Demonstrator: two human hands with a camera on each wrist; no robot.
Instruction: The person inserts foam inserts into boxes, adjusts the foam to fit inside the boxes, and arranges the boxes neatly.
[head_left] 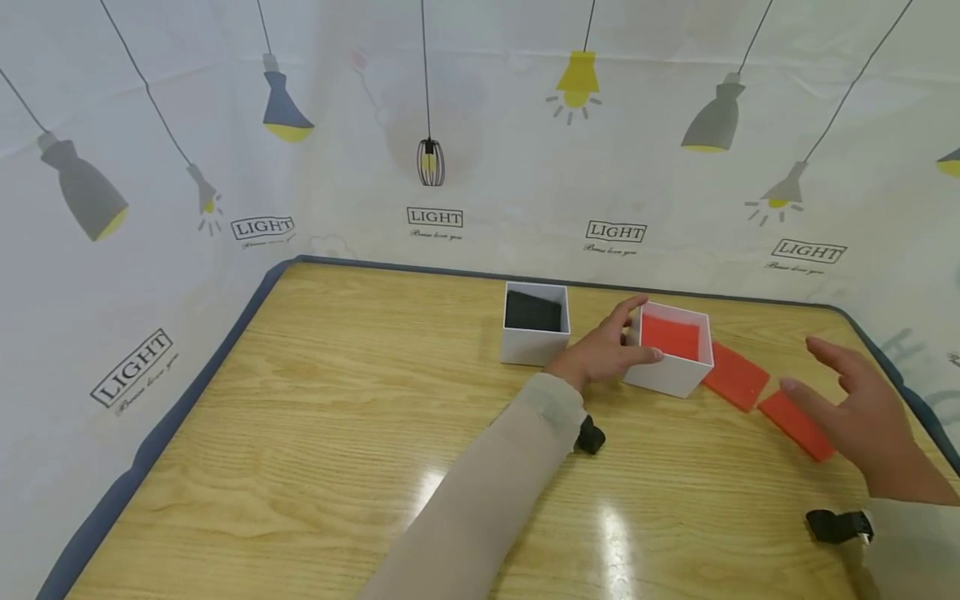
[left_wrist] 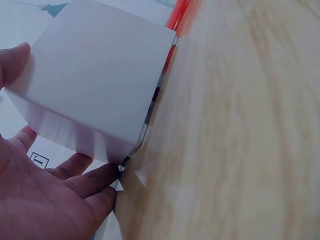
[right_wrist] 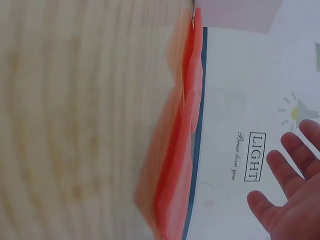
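Observation:
My left hand [head_left: 600, 354] holds the white open-topped box [head_left: 660, 377] at its left side, thumb on the near wall and fingers along the left wall. Inside that box lies a red flat piece [head_left: 670, 336]. In the left wrist view the box wall [left_wrist: 95, 65] fills much of the picture, with fingertips at its lower edge. My right hand [head_left: 870, 412] is held over the table with fingers spread and nothing in it. Below and left of it are two red flat pieces, one red piece [head_left: 737, 377] beside the box and another red piece [head_left: 791, 423] partly hidden by the hand.
A second white box [head_left: 534, 347] with a black flat piece [head_left: 532, 312] inside stands to the left of my left hand. The wooden table [head_left: 300, 417] ends at a dark blue border, with a lamp-patterned white sheet [head_left: 510, 167] rising behind.

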